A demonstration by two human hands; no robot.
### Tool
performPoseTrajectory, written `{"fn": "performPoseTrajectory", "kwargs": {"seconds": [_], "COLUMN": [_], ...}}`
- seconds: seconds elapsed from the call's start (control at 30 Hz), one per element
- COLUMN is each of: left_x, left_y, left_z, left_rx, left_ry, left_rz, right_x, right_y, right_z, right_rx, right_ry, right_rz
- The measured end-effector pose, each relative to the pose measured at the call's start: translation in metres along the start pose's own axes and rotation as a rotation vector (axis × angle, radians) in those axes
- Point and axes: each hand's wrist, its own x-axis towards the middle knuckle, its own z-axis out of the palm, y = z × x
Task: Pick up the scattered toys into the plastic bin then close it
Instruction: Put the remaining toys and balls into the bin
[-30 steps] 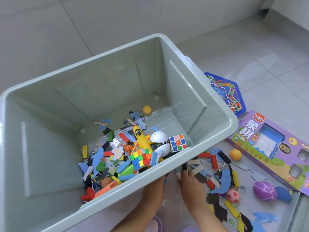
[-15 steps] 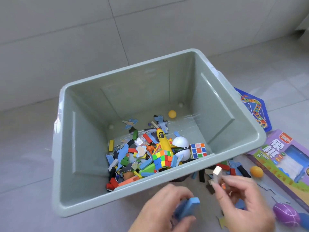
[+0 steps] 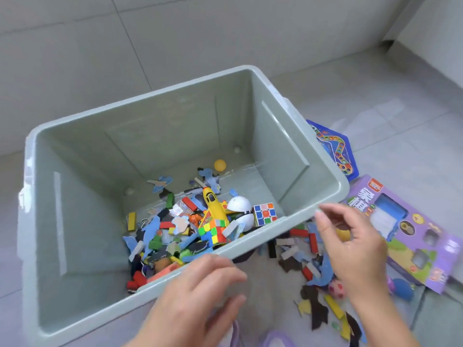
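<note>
A grey-green plastic bin (image 3: 75,221) stands open on the tiled floor. Inside it lie a yellow toy plane (image 3: 214,207), two colour cubes (image 3: 265,213), a white ball (image 3: 240,209), an orange ball (image 3: 220,165) and several blocks and puzzle pieces. My left hand (image 3: 195,304) hovers just outside the bin's near rim, fingers apart, with nothing in it. My right hand (image 3: 350,249) is over the scattered toys (image 3: 300,249) on the floor to the right of the bin, fingers spread and empty. No lid is in view.
A purple toy box (image 3: 413,236) lies flat at the right, with a blue game board (image 3: 335,149) behind it. A pink spotted ball (image 3: 337,290) and a blue ball (image 3: 403,289) sit near my right wrist. A tiled wall rises behind the bin.
Half a second ago my left hand held a blue block and my right a pale block; both hands are now empty with fingers spread.
</note>
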Motion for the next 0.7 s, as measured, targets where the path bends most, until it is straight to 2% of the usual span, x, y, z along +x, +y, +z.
{"fn": "performPoseTrajectory", "kwargs": {"seconds": [0.03, 0.1, 0.17, 0.23, 0.3, 0.33, 0.5, 0.7], "left_x": [-0.001, -0.009, -0.016, -0.018, -0.016, -0.014, -0.013, -0.014], "left_y": [0.002, -0.008, -0.031, -0.052, -0.069, -0.077, -0.117, -0.116], "left_z": [0.017, 0.058, 0.103, 0.142, 0.170, 0.181, 0.217, 0.229], "left_rx": [-0.068, -0.174, -0.186, -0.064, 0.114, 0.199, 0.421, 0.544], "left_ry": [-0.116, -0.392, -0.586, -0.671, -0.666, -0.644, -0.483, -0.502], "left_rz": [0.023, -0.065, -0.224, -0.341, -0.442, -0.490, -0.480, -0.425], "right_x": [-0.007, -0.029, -0.060, -0.097, -0.125, -0.134, -0.153, -0.157], "right_y": [0.018, 0.066, 0.111, 0.147, 0.166, 0.169, 0.169, 0.174], "right_z": [-0.011, -0.022, -0.023, -0.017, -0.010, -0.005, 0.026, 0.048], "right_rx": [0.024, -0.063, -0.278, -0.486, -0.640, -0.683, -0.730, -0.681], "right_ry": [0.039, -0.020, -0.205, -0.440, -0.594, -0.617, -0.528, -0.439], "right_rz": [0.139, 0.366, 0.549, 0.623, 0.649, 0.665, 0.772, 0.855]}}
